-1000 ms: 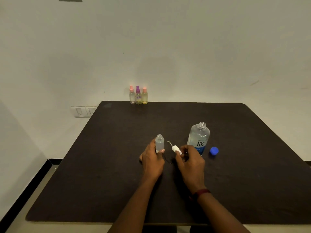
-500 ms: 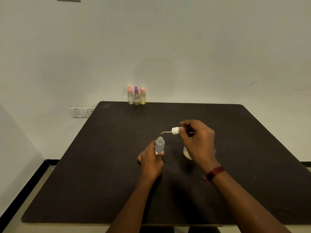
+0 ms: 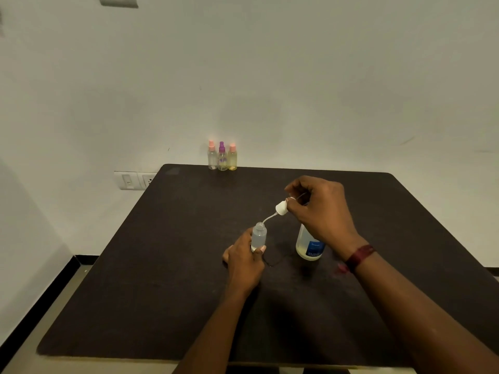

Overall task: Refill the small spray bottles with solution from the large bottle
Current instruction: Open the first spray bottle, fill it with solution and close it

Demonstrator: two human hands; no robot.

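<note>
The small spray bottle (image 3: 258,238) stands upright on the desk (image 3: 162,292), a little left of centre. Its neck is open and a little clear liquid shows low inside. The left hand (image 3: 244,265) grips its lower body, thumb across the front. It looks like light, thin plastic, so it would tip easily and give under a hard squeeze. A firm hold low on the body, as here, suits it best.

Just above and to the right, the right hand (image 3: 318,211) pinches the white spray head (image 3: 281,207) between thumb and fingertips. Its thin dip tube (image 3: 268,219) curves down to the bottle's mouth; I cannot tell whether the tip is already inside. The tube is springy and thin, so it is better steered by the head than by the tube itself.

The large bottle (image 3: 307,245) stands upright just right of the small one, with its upper part hidden behind the right hand. Part full, it will likely be the heavier piece and best held around the middle.

Three capped small bottles (image 3: 222,157) stand together at the desk's far edge, against the wall.
</note>
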